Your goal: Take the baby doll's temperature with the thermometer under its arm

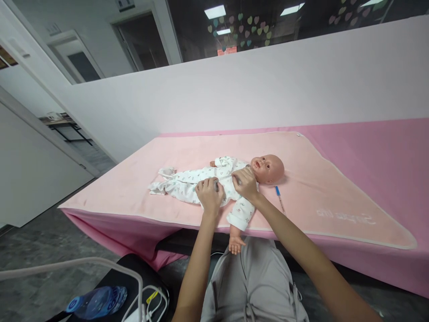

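A baby doll [269, 170] lies on its back, its head to the right, dressed in a white patterned sleepsuit [186, 184]. Curled over the suit at the doll's belly is my left hand [210, 194], its fingers closed on the cloth of the front. My right hand [246, 182] pinches the suit on the chest, just below the doll's chin. Its fingertips are partly hidden, so the exact spot they grip does not show fully. The doll's near arm [236, 239] hangs over the table edge, between my forearms.
A pale pink mat [308, 192] lies on a pink-covered table [395, 179]. A blue-capped pen-like stick [278, 192] rests beside the doll's head. Lower left, a water bottle [98, 302] and white cables [157, 295] lie on a black seat. A white wall [254, 94] stands behind.
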Motion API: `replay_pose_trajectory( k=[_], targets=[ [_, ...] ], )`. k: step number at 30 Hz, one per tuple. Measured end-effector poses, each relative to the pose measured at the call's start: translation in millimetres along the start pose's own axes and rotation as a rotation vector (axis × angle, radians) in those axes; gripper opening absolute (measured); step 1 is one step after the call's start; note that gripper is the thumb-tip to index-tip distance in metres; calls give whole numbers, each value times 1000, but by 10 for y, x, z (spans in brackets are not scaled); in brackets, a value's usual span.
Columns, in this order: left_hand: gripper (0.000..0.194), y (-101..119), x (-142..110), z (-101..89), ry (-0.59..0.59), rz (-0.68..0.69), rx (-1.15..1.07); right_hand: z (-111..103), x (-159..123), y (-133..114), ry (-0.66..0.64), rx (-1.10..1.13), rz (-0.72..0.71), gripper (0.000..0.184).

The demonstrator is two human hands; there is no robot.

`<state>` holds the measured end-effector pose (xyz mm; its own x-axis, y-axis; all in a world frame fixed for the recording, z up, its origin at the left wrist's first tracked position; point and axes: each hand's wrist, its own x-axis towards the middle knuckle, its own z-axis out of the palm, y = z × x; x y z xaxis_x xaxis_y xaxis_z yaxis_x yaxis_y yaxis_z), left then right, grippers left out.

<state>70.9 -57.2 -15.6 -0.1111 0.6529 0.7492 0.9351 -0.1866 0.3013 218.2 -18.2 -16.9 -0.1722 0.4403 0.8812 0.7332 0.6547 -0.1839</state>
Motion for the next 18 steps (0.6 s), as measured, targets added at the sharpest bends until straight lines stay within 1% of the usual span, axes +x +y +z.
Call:
replay_pose_trajectory(
  k=[3, 5, 9, 14, 18],
  targets=[
    [18, 1, -7, 5, -5, 2, 12, -5, 13, -22, 66, 18, -34, 12],
    [19, 5, -15, 11, -8, 8, 26, -12, 19, -34, 76, 24, -41, 12],
    [21, 4, -25, 22, -8, 28, 33, -27, 27, -41, 71, 35, -33, 12],
    [23, -17, -18, 21, -10, 9, 16, -35, 25, -51, 42, 39, -15, 12],
    [25, -20, -29, 31, -21, 19, 19, -30, 24, -47, 40, 41, -5, 13]
  ],
)
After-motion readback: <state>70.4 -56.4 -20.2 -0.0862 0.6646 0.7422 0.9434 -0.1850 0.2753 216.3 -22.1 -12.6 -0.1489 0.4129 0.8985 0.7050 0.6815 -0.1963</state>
